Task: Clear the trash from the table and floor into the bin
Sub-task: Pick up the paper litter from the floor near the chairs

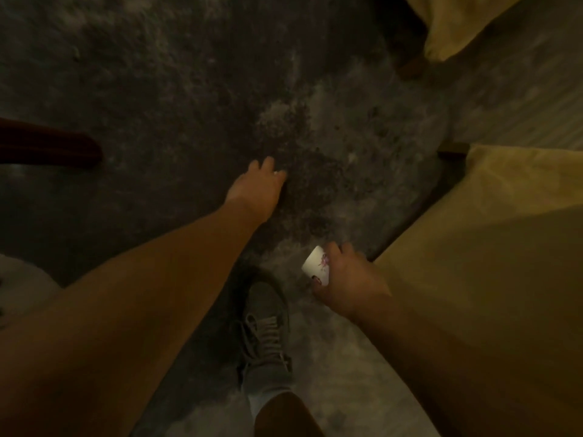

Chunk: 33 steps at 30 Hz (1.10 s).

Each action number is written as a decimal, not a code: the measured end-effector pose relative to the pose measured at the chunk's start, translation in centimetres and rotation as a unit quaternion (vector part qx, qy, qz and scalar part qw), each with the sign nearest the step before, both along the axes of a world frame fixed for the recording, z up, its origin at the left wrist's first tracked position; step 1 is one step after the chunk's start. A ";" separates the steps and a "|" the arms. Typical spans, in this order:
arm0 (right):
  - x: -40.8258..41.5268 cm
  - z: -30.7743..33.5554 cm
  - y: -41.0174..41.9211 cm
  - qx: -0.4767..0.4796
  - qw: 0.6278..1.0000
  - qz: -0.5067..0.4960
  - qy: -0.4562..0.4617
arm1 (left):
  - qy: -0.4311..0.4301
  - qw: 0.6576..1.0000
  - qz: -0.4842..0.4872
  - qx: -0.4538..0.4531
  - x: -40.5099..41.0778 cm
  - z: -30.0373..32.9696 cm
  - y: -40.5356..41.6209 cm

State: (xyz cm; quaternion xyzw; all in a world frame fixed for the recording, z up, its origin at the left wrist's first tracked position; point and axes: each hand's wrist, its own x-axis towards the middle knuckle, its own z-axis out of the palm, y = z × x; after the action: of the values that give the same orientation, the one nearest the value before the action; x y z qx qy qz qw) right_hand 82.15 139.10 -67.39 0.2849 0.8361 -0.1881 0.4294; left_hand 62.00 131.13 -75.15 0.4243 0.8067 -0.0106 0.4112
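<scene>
The scene is dim and I look straight down at a grey shaggy rug (pixel 189 89). My right hand (pixel 350 282) is closed around a small white paper cup (pixel 317 266) with a pinkish print, held low over the rug by the sofa's edge. My left hand (pixel 258 187) reaches forward and down over a dark patch of the rug, fingers curled; a tiny pale speck shows at its fingertips, and I cannot tell whether it holds anything. No bin is in view.
A yellowish sofa cushion (pixel 492 247) fills the right side, and another yellow seat (pixel 457 20) sits at the top right with a wooden leg (pixel 413 67). A dark red object (pixel 47 146) lies at the left. My grey laced shoe (pixel 265 339) stands on the rug below.
</scene>
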 end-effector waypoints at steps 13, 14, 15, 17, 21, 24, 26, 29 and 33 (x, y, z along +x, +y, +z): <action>-5.7 13.8 -2.1 -0.032 0.997 0.059 0.030 | -0.089 0.928 0.358 -0.048 -0.4 19.0 -13.4; -6.8 15.9 -2.7 -0.036 0.996 0.070 0.033 | -0.092 0.915 0.388 -0.050 0.0 21.7 -15.2; -7.5 17.7 -3.2 -0.040 0.995 0.081 0.033 | -0.097 0.902 0.417 -0.051 0.7 24.0 -16.9; -9.5 21.8 -5.0 -0.054 0.991 0.117 0.029 | -0.111 0.871 0.475 -0.059 2.0 29.4 -20.6; -11.4 29.9 -10.0 -0.065 0.975 0.211 0.037 | -0.138 0.815 0.559 -0.065 5.2 37.8 -27.4; -11.3 34.6 -14.4 -0.077 0.960 0.265 0.039 | -0.164 0.765 0.620 -0.062 8.2 41.9 -31.8; -10.6 38.2 -19.1 -0.077 0.947 0.308 0.045 | -0.173 0.724 0.667 -0.037 10.9 45.3 -35.9; -8.3 42.5 -26.6 -0.061 0.924 0.373 0.061 | -0.184 0.676 0.713 0.009 16.6 48.5 -42.8; -4.6 46.4 -37.2 -0.067 0.903 0.413 0.096 | -0.141 0.608 0.777 0.075 24.0 52.4 -53.5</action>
State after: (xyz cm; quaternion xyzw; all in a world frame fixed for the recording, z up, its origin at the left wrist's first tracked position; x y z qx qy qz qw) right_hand 77.55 101.95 -20.95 -0.1349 0.9015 -0.0753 0.4043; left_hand 86.03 77.66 -22.77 -0.3367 0.7637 0.4335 0.3399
